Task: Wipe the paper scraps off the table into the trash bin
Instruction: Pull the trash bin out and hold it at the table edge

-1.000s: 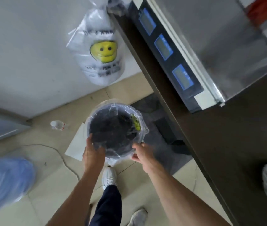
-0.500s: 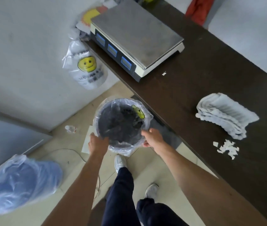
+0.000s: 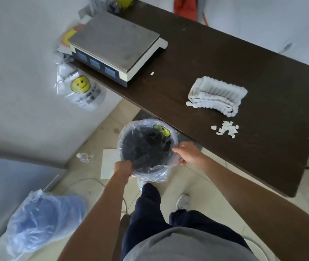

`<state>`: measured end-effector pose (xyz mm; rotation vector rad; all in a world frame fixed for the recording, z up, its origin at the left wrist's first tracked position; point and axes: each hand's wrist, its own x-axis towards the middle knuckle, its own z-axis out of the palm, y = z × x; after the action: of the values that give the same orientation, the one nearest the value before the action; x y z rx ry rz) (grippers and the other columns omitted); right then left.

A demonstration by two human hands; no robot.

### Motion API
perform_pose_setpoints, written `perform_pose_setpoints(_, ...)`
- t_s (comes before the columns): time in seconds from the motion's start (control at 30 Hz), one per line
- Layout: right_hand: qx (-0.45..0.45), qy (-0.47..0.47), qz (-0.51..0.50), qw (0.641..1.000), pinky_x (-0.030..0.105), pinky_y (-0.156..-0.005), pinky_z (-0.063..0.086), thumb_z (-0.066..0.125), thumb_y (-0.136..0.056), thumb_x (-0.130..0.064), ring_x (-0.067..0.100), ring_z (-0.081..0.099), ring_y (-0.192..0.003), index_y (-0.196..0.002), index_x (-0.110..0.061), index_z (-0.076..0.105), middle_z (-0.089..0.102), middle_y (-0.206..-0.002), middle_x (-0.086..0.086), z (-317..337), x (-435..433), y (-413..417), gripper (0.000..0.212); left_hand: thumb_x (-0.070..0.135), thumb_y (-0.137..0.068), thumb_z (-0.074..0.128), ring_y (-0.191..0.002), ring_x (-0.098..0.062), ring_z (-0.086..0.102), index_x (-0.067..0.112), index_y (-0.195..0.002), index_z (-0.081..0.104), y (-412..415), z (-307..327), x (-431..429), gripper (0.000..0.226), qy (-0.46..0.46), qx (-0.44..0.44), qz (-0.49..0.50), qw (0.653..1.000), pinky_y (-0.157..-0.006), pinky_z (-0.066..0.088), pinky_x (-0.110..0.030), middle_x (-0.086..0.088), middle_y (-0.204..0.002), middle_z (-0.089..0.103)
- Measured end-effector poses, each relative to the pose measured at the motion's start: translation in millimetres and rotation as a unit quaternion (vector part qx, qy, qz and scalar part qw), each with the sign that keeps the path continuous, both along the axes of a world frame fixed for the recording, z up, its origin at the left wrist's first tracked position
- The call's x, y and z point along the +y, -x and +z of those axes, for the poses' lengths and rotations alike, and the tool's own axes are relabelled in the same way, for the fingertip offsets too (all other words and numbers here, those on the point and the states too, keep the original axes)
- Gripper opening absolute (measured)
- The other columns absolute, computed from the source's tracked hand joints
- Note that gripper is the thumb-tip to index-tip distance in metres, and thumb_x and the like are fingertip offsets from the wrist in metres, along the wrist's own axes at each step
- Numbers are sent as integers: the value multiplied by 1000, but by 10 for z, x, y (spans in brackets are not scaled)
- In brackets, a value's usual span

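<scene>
Trash bin [image 3: 142, 153], lined with clear plastic, beside the bench [image 3: 197, 59] edge: the left grip [image 3: 122, 167] is curled over the bin's near rim, and the right grip [image 3: 188, 153] pinches the rim on the bin's right side. The paper scraps [image 3: 226, 129] lie heaped on the bench, up and to the right of the bin, with a folded cloth [image 3: 217, 95] just beyond them. The right grip is nearer the heap, so the next move probably calls for carrying the bin rightward along the bench edge until its mouth sits below the scraps.

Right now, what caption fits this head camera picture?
Left hand and right hand grip the lined trash bin beside the table with paper scraps.
</scene>
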<state>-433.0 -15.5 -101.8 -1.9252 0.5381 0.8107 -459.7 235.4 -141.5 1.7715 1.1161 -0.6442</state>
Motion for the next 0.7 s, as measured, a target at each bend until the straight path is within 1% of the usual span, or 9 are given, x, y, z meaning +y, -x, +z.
perform_pose_setpoints(0.1, -1, -5, 14, 1000, 34, -57, 53, 57, -92, -19, 30, 74, -66, -107, -3, 61, 74, -79, 19, 27, -150, 96, 22, 2, -93, 46, -63, -18, 47, -9, -117, 55, 105, -49, -131, 27, -11, -1, -3, 1000, -47, 37, -26, -12, -80, 51)
perform_pose_setpoints(0.17, -8, 3, 36, 999, 34, -60, 53, 54, -92, -21, 30, 75, -69, -111, -4, 60, 75, -83, 19, 60, -246, 155, 26, 1, -94, 45, -63, -18, 47, -7, -114, 55, 158, -58, -202, 23, -21, -1, 0, 1000, -48, 37, -26, -12, -80, 51)
perform_pose_setpoints(0.23, -33, 34, 63, 997, 34, -63, 54, 54, -93, -27, 25, 74, -66, -109, -4, 62, 75, -82, 15, 84, -333, 205, 30, 2, -95, 46, -63, -18, 47, -5, -112, 56, 181, -48, -271, 21, -36, -1, -6, 999, -48, 38, -25, -12, -79, 51)
perform_pose_setpoints(0.3, -58, 67, 89, 992, 35, -72, 56, 52, -93, -31, 18, 73, -61, -105, -3, 63, 75, -76, 8, 115, -410, 230, 33, 3, -95, 48, -61, -19, 49, -6, -111, 58, 165, -17, -341, 21, -53, -10, -14, 998, -45, 37, -25, -12, -77, 52)
perform_pose_setpoints(0.4, -88, 97, 106, 986, 37, -86, 54, 50, -92, -29, 12, 71, -64, -106, -9, 60, 75, -78, -1, 158, -518, 219, 27, 6, -96, 49, -60, -20, 51, -4, -111, 59, 106, 38, -463, 20, -69, -16, -43, 997, -43, 38, -25, -11, -77, 53)
perform_pose_setpoints(0.53, -157, 117, 102, 975, 36, -80, 54, 49, -94, -36, 17, 70, -76, -108, -20, 58, 72, -97, -3, 268, -693, 195, 23, 11, -96, 51, -62, -21, 54, -2, -117, 58, 46, 20, -621, 25, -76, -6, -72, 995, -45, 43, -26, -14, -85, 58)
perform_pose_setpoints(0.63, -190, 137, 79, 969, 38, -84, 53, 49, -95, -33, 19, 69, -80, -110, -20, 58, 71, -100, -1, 373, -861, 132, 22, 13, -97, 50, -61, -20, 52, -1, -119, 56, 24, -1, -754, 27, -74, 11, -100, 992, -64, 57, -30, -16, -92, 58)
perform_pose_setpoints(0.67, -200, 146, 69, 967, 38, -85, 53, 49, -95, -32, 19, 68, -81, -110, -19, 58, 71, -101, -1, 411, -917, 103, 21, 14, -98, 49, -62, -21, 53, -1, -118, 56, 13, -9, -798, 26, -73, 13, -109, 991, -63, 57, -30, -16, -92, 59)
perform_pose_setpoints(0.7, -210, 156, 59, 963, 37, -86, 52, 50, -95, -31, 20, 68, -85, -111, -18, 58, 70, -104, 0, 448, -975, 70, 22, 15, -99, 49, -63, -21, 54, 0, -117, 56, -6, -10, -842, 25, -71, 14, -118, 990, -55, 54, -27, -16, -91, 60)
